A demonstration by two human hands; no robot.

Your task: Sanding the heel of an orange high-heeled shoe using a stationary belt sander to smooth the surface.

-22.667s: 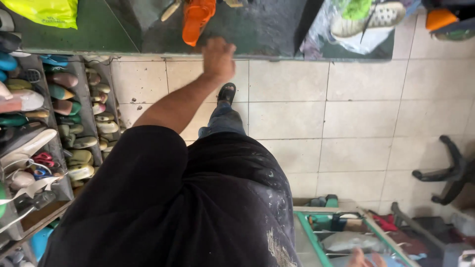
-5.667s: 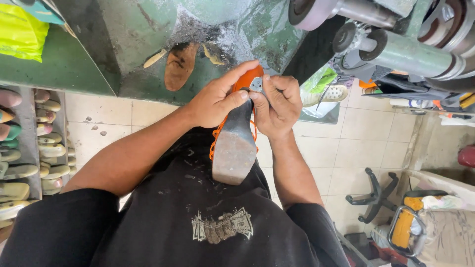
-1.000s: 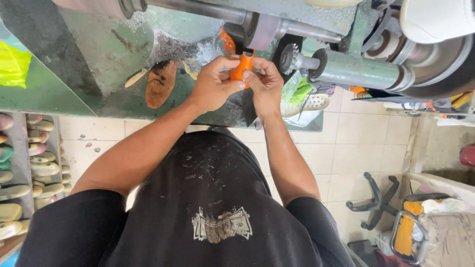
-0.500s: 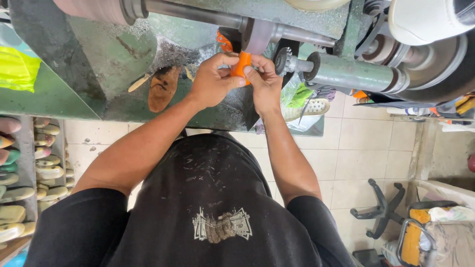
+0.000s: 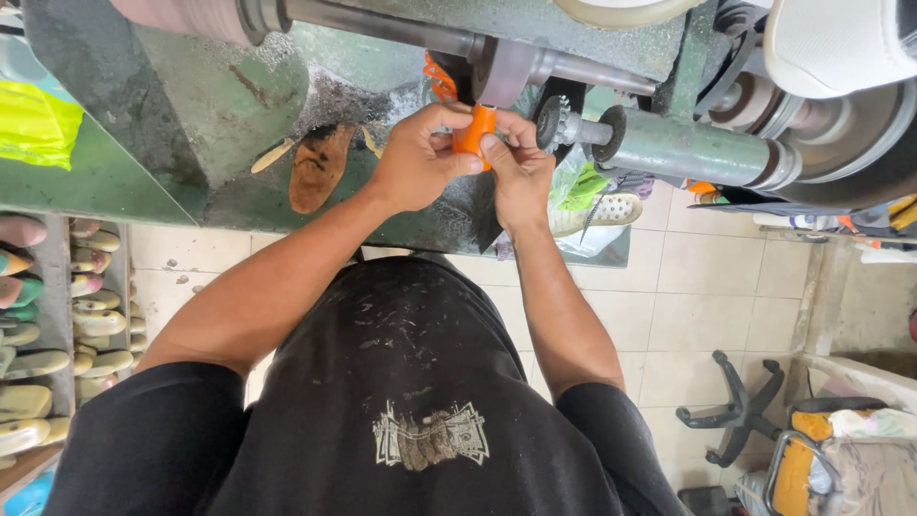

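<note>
Hands meet at the far middle of the scene, both closed around a small orange shoe piece (image 5: 474,130) held up against the grey spinning wheel (image 5: 501,73) on the long metal shaft of a green finishing machine (image 5: 382,57). The left hand (image 5: 417,162) wraps the piece from the left, thumb pressed across its near face and fingers curled over the top. The right hand (image 5: 521,170) grips it from the right, thumb tip on the orange surface and fingers folded behind. Most of the piece is hidden by the fingers, so its full shape cannot be told.

Just left of the hands, a flat brown leather sole (image 5: 317,168) lies on the dusty green machine bed, with a pale wooden stick (image 5: 273,155) beside it. Right of the hands, a grey cylindrical shaft housing (image 5: 688,151) runs toward a large white buffing wheel (image 5: 841,43). A white and green sneaker (image 5: 602,205) rests under it in a clear bag. On the far left a rack of pale shoe lasts (image 5: 57,325) stands over the beige tiled floor (image 5: 707,287), and a black chair base (image 5: 735,411) sits at the near right.
</note>
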